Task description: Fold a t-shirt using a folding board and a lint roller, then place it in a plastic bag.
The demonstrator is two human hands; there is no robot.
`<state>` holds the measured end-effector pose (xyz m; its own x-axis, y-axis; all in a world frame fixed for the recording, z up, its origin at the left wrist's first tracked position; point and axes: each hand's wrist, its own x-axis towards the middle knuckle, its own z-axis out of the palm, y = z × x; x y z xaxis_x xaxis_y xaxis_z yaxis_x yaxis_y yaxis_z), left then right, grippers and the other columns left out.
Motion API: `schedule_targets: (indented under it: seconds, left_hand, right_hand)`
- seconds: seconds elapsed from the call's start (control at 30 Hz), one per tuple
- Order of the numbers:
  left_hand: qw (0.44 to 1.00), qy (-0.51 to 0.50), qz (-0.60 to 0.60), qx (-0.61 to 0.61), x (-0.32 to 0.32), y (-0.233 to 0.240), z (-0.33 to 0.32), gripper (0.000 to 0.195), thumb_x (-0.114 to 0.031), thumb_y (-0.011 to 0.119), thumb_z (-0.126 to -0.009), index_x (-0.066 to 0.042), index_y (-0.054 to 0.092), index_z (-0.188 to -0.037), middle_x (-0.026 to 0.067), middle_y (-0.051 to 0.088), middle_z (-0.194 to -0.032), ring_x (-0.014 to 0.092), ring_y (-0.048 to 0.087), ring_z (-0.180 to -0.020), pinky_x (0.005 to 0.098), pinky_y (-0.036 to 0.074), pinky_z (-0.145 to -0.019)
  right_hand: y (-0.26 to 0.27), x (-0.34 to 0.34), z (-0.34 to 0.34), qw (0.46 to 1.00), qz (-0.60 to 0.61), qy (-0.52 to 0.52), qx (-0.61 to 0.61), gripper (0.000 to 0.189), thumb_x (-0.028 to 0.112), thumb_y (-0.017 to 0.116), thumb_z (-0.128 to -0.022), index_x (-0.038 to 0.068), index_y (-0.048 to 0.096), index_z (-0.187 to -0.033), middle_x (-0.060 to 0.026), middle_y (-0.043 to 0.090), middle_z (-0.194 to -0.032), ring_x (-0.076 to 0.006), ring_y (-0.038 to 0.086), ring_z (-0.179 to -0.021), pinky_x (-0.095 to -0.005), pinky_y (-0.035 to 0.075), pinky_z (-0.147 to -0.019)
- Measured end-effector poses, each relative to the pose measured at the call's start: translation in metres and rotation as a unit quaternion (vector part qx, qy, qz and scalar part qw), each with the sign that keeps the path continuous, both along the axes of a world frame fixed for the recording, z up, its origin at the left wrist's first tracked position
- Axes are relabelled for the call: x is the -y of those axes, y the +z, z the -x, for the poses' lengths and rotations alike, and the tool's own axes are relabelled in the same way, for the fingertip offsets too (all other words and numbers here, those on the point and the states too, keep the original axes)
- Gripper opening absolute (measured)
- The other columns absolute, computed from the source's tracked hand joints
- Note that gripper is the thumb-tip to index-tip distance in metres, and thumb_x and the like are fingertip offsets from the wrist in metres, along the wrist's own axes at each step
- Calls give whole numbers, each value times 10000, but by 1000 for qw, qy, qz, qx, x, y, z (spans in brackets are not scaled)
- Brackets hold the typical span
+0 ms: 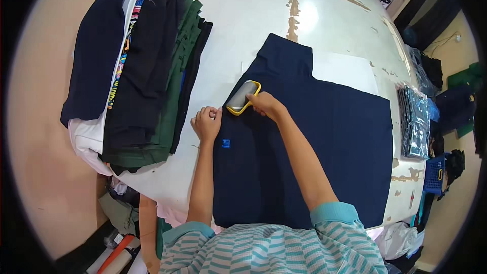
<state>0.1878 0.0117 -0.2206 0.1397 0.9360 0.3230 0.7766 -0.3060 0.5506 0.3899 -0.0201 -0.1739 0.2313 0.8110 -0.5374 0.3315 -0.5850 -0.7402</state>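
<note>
A dark navy garment (323,140) lies flat on the table in front of me, with one short part sticking out at its far end. A small blue label (226,143) with writing sits near its left edge. My right hand (266,104) grips a lint roller (242,95) with a yellow frame and a grey roll, which rests on the garment near its upper left edge. Beside that edge, my left hand (207,121) has curled fingers, its fingertips at the cloth's border. Whether they pinch the fabric is not clear.
Folded garments (148,64) in navy, black, white and green are heaped on the left. A white sheet (346,69) lies partly under the navy garment. Plastic-wrapped packs (414,121) stand at the table's right edge, above a blue basket (434,175). The white table (243,0) has peeling patches.
</note>
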Motion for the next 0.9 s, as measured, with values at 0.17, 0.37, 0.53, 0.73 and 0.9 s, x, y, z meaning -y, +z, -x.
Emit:
schedule_targets:
  seconds: [0.17,0.37,0.53,0.73,0.9]
  left_hand:
    - [1000,6,0,0,0,-5,8,195,-309,624,-757,-143,571,-670,-47,535,-655,174,528,-699,356,322,-697]
    - [1000,-7,7,16,2,-5,4,150,-283,628,-746,-151,573,-700,-56,527,-655,163,528,-719,348,323,-744]
    - [998,14,-25,-63,-2,-3,-6,82,-188,602,-739,-128,579,-790,16,552,-809,218,513,-852,387,326,-793]
    - [980,-192,-42,-19,30,11,-76,418,-242,541,-806,-6,483,-1146,175,412,-1240,335,342,-1185,469,201,-1009]
    - [965,-202,-24,-163,50,-12,-87,626,-387,383,-887,35,253,-1331,205,189,-1410,325,160,-1316,466,110,-1059]
  right_hand:
    - [9,92,-26,998,-37,-1,-60,466,401,469,-868,42,485,-571,-10,404,-475,-106,362,-393,-264,289,-383]
    - [48,323,-89,991,92,-93,-24,494,426,443,-880,75,483,-534,1,417,-450,-92,384,-384,-246,282,-377]
    - [67,492,-104,885,248,-386,-76,306,304,549,-853,40,532,-701,-42,486,-546,-101,411,-407,-238,291,-359]
    - [55,470,-111,929,184,-320,1,414,347,522,-851,54,492,-560,-28,435,-436,-123,392,-327,-272,296,-328]
    - [47,272,-134,991,83,-103,1,495,399,460,-867,69,454,-499,-13,397,-413,-117,362,-348,-285,280,-369]
